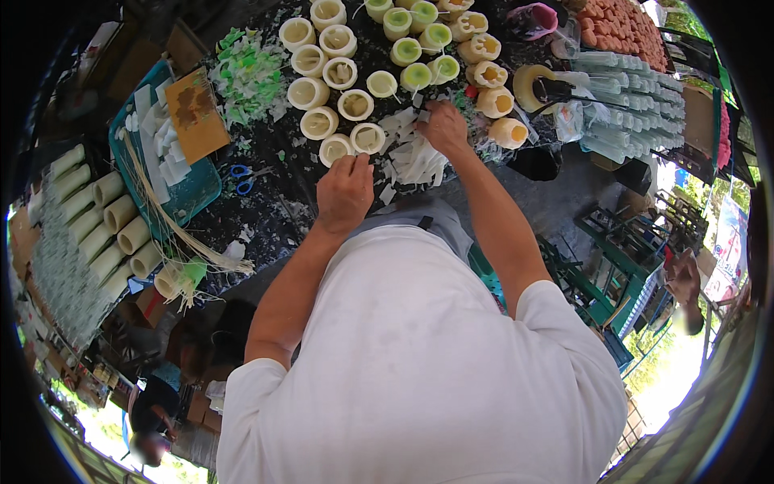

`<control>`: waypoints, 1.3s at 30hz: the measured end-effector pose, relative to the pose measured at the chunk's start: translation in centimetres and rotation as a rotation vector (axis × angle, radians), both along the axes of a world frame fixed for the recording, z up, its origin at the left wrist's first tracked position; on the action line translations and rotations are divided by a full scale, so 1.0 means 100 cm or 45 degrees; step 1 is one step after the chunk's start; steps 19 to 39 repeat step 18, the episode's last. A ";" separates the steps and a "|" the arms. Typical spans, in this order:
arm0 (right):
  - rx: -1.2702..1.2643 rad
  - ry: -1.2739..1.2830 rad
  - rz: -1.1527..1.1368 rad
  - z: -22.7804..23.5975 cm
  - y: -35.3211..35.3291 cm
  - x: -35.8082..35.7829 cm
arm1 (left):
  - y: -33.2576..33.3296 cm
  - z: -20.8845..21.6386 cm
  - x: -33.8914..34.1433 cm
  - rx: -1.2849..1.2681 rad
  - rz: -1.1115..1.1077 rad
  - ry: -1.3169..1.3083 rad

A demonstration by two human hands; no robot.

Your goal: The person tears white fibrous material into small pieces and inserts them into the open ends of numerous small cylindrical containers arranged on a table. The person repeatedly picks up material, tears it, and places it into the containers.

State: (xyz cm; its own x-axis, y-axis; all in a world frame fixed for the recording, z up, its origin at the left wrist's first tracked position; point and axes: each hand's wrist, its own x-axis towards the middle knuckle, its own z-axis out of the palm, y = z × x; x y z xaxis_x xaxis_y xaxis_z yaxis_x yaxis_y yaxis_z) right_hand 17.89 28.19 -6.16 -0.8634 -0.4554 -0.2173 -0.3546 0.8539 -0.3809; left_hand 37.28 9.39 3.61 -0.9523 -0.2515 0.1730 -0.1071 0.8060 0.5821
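Rows of cream candle cups (339, 73) with hollow tops stand on the dark table in front of me. My left hand (347, 194) is beside the nearest of them, its fingers curled together; whatever they hold is hidden. My right hand (443, 127) reaches over a loose pile of flat white pieces (415, 161), which look like wax. Its fingertips are pinched at the pile's far edge, where a small whitish piece (423, 116) shows. Candles with green tops (416, 77) and white wicks are just beyond this hand. Yellow-orange candles (509, 132) with uneven rims line its right side.
Green and white scraps (246, 77) are heaped at the far left, with blue scissors (243, 179) nearer. A teal tray (211, 189) holds white pieces and a brown board (196, 117). Rows of clear glass-like items (621, 105) fill the right. Other people are in the background.
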 end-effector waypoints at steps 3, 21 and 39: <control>0.028 -0.048 -0.026 -0.013 -0.005 0.004 | 0.006 0.002 -0.012 0.007 -0.030 -0.068; -0.778 -0.074 0.077 0.091 -0.031 0.070 | -0.037 -0.010 -0.046 0.411 -0.025 -0.150; -0.778 -0.074 0.077 0.091 -0.031 0.070 | -0.037 -0.010 -0.046 0.411 -0.025 -0.150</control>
